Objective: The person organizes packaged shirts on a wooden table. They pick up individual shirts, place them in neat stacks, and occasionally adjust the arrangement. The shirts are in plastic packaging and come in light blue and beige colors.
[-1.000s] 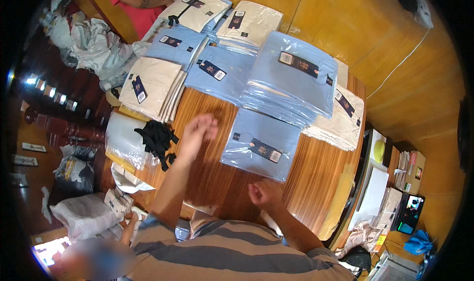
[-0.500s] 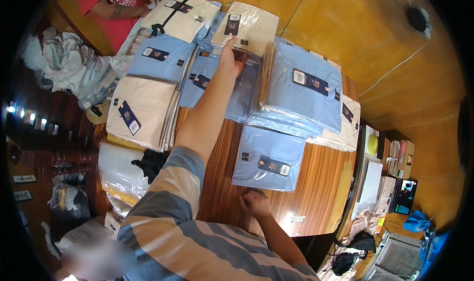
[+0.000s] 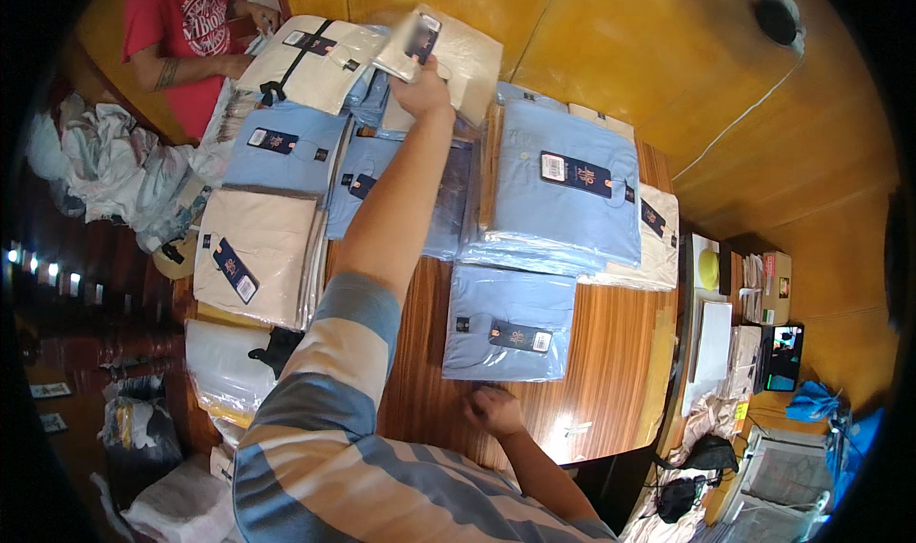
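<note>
My left hand (image 3: 423, 94) is stretched far forward, its fingers closed on the near edge of a cream folded shirt in a clear bag (image 3: 397, 54). That shirt is tilted up off the stack under it, and its dark hang tag shows near my fingers. Below my forearm lie blue bagged shirts (image 3: 345, 211). My right hand (image 3: 496, 411) rests loosely curled on the wooden table (image 3: 415, 381), with nothing seen in it. Just beyond it lies a single blue bagged shirt (image 3: 515, 300). A tall stack of blue bagged shirts (image 3: 534, 219) stands farther off.
Left of my arm are a blue stack (image 3: 296, 176), a cream stack (image 3: 258, 242) and clear plastic bags (image 3: 224, 357). A cream stack tied with black ribbon (image 3: 334, 75) stands at the far left, beside a person in a red shirt (image 3: 191, 52). A wooden wall (image 3: 649, 28) bounds the far side.
My left hand has closed on the cream bagged shirt and raised its near left part. The view has shifted slightly. My right hand stays on the table.
</note>
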Demonstrator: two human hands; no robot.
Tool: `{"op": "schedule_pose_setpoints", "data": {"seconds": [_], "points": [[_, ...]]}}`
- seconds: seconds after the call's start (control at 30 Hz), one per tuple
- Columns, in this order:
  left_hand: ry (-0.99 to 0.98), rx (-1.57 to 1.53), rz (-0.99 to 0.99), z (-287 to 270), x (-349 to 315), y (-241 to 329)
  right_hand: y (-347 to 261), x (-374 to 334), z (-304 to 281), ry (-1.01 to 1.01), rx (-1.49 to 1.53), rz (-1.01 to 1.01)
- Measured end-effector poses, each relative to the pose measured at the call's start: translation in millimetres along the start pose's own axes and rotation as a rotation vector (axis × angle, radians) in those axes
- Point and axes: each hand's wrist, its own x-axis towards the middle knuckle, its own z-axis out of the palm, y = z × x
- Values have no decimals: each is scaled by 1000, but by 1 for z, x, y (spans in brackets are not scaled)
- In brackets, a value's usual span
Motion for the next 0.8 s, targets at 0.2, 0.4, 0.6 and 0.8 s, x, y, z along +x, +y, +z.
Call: {"op": "schedule_pose_setpoints", "data": {"seconds": [0.2,0.4,0.6,0.8], "points": [[-167,-103,157,2,3,91,-2,-4,-2,-1,-6,15],[-445,-331,-75,-90,-26,224,0,-5,3,50,36,-18],[-290,-180,-349,-323,-145,275,-12,2,-28,-29,385,72],[-360,486,-710,-491,-296,279,-19,-7,-111,-391,1993,400]]}}
